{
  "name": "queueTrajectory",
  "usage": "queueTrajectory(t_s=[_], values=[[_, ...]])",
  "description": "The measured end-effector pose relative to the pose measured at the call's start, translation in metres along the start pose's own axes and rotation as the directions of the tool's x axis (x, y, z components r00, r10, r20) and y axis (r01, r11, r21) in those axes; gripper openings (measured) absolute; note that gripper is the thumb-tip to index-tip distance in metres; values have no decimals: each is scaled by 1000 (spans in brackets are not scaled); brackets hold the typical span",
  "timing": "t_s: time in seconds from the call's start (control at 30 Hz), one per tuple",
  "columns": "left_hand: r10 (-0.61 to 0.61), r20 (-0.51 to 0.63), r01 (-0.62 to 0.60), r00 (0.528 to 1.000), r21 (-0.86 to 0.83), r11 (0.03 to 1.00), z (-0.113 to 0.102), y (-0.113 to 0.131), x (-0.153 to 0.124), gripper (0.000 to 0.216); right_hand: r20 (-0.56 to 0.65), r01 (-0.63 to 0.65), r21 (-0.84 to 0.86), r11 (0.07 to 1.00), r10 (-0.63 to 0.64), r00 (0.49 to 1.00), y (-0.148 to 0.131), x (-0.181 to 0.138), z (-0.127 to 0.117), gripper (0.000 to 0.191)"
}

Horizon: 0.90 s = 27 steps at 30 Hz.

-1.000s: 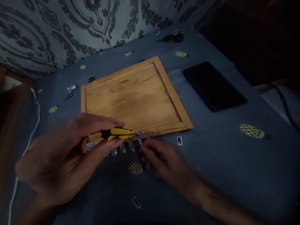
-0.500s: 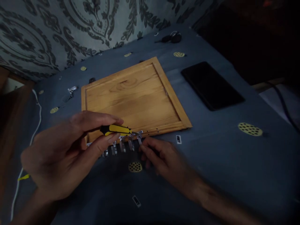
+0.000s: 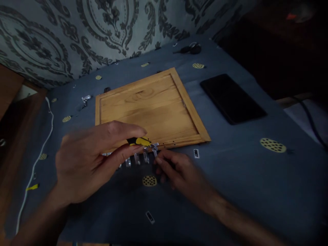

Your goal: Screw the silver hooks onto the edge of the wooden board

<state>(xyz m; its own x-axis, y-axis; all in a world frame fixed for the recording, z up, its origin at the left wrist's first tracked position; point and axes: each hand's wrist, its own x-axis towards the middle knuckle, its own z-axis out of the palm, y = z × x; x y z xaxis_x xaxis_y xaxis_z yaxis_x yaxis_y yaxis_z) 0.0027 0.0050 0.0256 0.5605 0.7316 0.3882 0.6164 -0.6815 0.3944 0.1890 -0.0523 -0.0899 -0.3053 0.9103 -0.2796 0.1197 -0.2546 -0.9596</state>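
While my left hand (image 3: 87, 164) pinches a yellow-and-black screwdriver (image 3: 142, 141) pointing toward three o'clock, my curled right hand (image 3: 180, 167) pinches a metal bracket (image 3: 154, 148) at the six-o'clock edge of a wooden panel (image 3: 143, 106); seemingly mid-screwing, it calls for steadiness.

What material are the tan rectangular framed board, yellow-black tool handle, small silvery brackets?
Tan framed board: wood, probably varnished; grain and a swirl show. Yellow-black tool handle: likely smooth plastic, maybe rubber; solid colours. Small silvery brackets: probably polished metal; bright glints.
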Motion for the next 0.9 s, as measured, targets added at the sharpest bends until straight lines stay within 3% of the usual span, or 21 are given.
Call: queueTrajectory(t_s=[0.07,0.23,0.4,0.77,0.9], values=[[47,-13,-48,999,-38,998,1,0,2,14,0,14,0,1000,-14,1000,1,0,0,25],[37,-84,-49,996,-145,988,8,1,0,14,-6,51,-18,999,-51,999,5,2,0,25],[16,-142,-35,990,-129,991,12,3,-3,16,0,45,-35,998,-45,999,7,4,1,24],[15,-128,-30,992,-119,992,6,-6,-4,15,33,-13,15,1000,12,999,6,5,0,21],[-27,-130,7,991,-155,988,11,-2,-7,13,33,25,25,999,-26,999,9,7,0,23]])
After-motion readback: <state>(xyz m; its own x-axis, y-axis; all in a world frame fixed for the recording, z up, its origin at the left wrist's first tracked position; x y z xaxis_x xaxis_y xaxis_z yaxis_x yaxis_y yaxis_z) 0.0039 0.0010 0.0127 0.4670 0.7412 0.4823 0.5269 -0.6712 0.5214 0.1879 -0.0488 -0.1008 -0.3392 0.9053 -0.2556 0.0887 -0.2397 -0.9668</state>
